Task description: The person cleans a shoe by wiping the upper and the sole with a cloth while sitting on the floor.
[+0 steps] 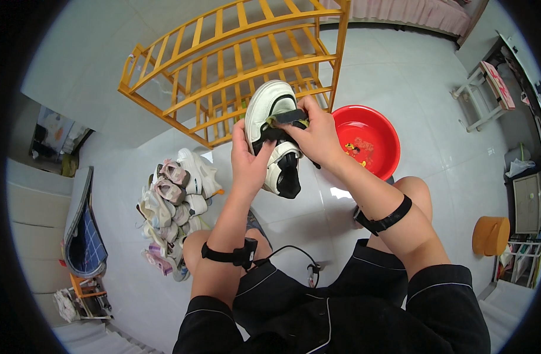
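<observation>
A white and black sneaker [260, 116] is held up in front of me, its toe pointing away and its black-lined opening towards me. My left hand [248, 155] grips the shoe along its left side, thumb over the black upper. With my right hand [317, 132] I hold a dark cloth-like piece [291, 117] with a yellowish-green edge, pressed against the shoe's upper near the tongue. Whether that piece is a cloth or a strap of the shoe, I cannot tell. Part of the shoe's right side is hidden behind my right fingers.
A yellow wooden slatted rack [248, 62] stands just beyond the shoe. A red plastic basin [383, 155] rests on the tiled floor to the right. Several shoes [173, 208] lie piled at the left. Further right are a small stool [496, 88] and an orange-brown round container [491, 236].
</observation>
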Demonstrator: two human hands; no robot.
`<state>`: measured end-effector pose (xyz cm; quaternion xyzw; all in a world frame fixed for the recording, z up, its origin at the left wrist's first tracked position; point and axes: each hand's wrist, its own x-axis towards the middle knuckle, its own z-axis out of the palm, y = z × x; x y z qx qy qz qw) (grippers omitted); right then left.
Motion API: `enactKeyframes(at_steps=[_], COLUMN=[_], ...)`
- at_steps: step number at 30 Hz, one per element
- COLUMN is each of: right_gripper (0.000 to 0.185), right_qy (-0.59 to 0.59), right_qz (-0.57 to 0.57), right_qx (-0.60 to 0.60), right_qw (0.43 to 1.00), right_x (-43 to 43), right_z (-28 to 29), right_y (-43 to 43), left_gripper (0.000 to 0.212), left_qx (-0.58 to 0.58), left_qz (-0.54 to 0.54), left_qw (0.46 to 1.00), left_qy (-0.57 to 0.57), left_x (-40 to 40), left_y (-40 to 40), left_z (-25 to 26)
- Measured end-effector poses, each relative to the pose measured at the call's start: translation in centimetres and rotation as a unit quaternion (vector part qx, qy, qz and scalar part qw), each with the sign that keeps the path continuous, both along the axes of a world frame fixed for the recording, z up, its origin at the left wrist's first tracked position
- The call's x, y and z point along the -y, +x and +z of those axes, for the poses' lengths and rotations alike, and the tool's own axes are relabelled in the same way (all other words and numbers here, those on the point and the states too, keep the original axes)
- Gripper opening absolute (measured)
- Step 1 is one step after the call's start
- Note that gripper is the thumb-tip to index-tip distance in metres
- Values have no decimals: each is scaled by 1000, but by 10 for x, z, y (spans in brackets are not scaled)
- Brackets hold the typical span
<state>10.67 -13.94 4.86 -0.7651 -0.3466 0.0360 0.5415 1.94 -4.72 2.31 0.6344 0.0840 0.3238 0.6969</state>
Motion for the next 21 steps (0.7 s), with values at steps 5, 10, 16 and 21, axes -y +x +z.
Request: enactKeyframes(at_steps=[5, 10, 16, 21], right_gripper=[24, 32, 41, 38], right_qy=[41, 139, -57, -46], right_qz=[-16, 1, 55, 144], right_qx=[-49, -103, -113, -106], right_qw=[998, 985, 990, 983], right_x=[1, -4, 4, 7], right_z=[1, -4, 8, 3], right_y=[-3, -1, -4, 10], left_gripper=[41, 41, 39, 38], left_qx=[-3, -16, -32, -49], left_qz=[-11, 5, 30, 21], left_qw=[1000, 997, 999, 991], left_qy=[-6, -71, 7, -120], left_x=[4, 6, 2, 3], left_y=[0, -1, 0, -2], left_z=[3, 7, 1, 8])
